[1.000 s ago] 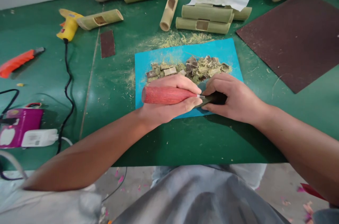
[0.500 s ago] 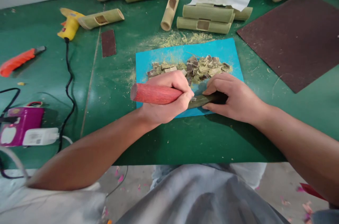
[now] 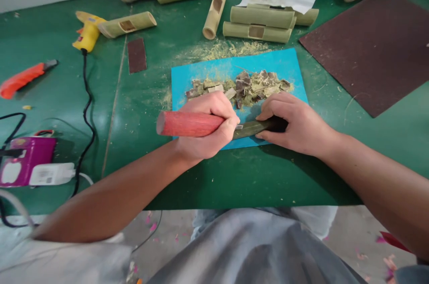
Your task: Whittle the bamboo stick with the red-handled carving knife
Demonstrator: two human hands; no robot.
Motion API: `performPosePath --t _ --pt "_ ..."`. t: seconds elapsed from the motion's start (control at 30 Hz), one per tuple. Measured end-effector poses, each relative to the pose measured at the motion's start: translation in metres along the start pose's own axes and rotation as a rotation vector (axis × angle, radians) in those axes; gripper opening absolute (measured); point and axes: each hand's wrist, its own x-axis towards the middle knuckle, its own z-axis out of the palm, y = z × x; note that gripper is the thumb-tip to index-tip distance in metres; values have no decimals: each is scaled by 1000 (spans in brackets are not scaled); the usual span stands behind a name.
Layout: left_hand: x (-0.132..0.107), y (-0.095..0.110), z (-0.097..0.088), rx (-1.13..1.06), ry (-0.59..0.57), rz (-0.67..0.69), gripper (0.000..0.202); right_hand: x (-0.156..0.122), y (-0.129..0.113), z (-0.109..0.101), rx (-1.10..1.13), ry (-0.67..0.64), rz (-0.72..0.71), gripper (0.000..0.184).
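Via head cam, I read L hand (image 3: 214, 143) w/ fingers clenched around red-handled tool (image 3: 191, 124); handle butt faces left, metal tip (image 3: 239, 127) projects right, past thumb & index. I read R hand (image 3: 298, 118) as grasping dark green bamboo pc. (image 3: 248, 128), fingertips on far side, thumb on near side. Pc. lies btwn hands, over near part of blue sheet (image 3: 187, 71); its L end is hidden by L hand, R end disappears in R hand. Metal tip sits at pc.'s upper face; contact: I cannot tell. Just far of hands, same sheet: pile of chips & shavings (image 3: 256, 85). Sheet rests on green table (image 3: 234, 181). Far side, I log cut bamboo tubes (image 3: 263, 16), some w/ rect. openings. Left: yellow pistol-shaped tool (image 3: 88, 36); nearer, orange cutter (image 3: 23, 80). Right: dark brown mat (image 3: 372, 56).
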Motion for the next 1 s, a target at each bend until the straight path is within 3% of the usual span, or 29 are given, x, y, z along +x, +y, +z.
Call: performPosePath --t 0.17,0.37,0.57,1.0 --pt "2 -1 2 -23 55 -4 16 0 0 -1 -11 -7 -10 16" --pt "8 6 -1 13 -132 -88 7 1 -1 -2 9 -24 -10 14" --pt "12 12 -6 85 -234 -53 8 3 -4 -3 16 -42 13 12" --pt "12 10 2 38 -191 -104 5 3 -5 -3 14 -32 21 10"
